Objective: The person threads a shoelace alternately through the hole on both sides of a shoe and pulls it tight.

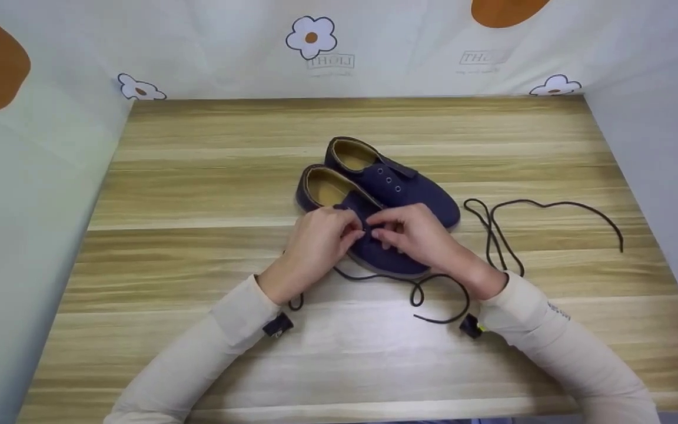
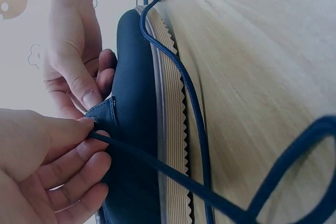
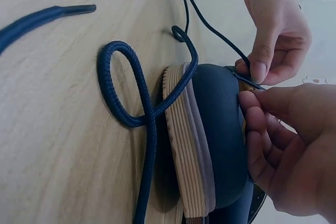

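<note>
A navy lace-up shoe [image 1: 395,259] stands on the table, toe to the right, under both hands. My left hand [image 1: 318,235] pinches a dark shoelace [image 2: 152,161] between thumb and index finger, right against an eyelet on the shoe's flap [image 2: 105,109]. From the other side, my right hand [image 1: 415,232] grips the edge of that flap with thumb and index finger, close to the left fingertips. Its other fingers are bent beside the shoe. Whether the lace tip passes through the eyelet is hidden by the fingers.
Behind stands the matching shoe [image 1: 427,194], with bare eyelets and no lace in them. Another dark lace [image 1: 545,205] lies loosely looped on the wooden table [image 1: 198,353] at right. The held lace trails in front of the near shoe. Patterned sheeting [image 1: 227,53] encloses the table.
</note>
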### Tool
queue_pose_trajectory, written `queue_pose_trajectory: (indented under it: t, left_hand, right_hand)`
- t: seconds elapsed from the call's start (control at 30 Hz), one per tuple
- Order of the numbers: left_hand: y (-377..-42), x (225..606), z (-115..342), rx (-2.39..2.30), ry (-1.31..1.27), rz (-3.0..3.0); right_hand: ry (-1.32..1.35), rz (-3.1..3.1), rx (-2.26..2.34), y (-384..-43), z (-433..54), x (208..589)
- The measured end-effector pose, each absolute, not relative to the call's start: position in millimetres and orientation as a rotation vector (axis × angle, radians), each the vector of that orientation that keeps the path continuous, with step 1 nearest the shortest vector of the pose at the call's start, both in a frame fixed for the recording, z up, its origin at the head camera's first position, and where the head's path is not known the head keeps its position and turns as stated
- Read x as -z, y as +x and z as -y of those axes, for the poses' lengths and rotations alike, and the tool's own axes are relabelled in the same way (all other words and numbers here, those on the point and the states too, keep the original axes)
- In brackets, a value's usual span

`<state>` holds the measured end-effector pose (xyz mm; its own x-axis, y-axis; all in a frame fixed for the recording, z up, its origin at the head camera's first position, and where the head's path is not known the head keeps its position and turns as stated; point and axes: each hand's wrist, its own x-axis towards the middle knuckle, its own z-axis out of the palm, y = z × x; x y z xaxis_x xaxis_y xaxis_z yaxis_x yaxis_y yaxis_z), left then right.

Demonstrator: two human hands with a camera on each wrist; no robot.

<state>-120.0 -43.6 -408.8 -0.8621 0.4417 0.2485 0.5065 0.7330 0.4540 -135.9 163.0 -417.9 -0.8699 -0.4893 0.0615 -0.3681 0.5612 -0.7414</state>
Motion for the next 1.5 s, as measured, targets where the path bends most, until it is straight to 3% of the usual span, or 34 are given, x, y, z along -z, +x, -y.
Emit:
queue_pose_trajectory:
  t: [0.5, 0.83, 1.3, 1.5]
  left_hand:
    - [-123, 406, 44, 0.79, -0.772, 2.772]
    - [-125, 405, 41, 0.683, -0.763, 2.78]
    - [-125, 396, 41, 0.758, -0.701, 2.765]
    - [-129, 391, 40, 0.776, -0.68, 2.715]
  right_hand:
    - [-1.071, -3.214, 0.831, -134, -168, 407]
    - [-1.066, -3.36, 0.865, -140, -177, 389]
    - [-0.736, -3.57, 1.162, -166, -198, 354]
    - [-1.019, -3.382, 1.168, -156, -191, 355]
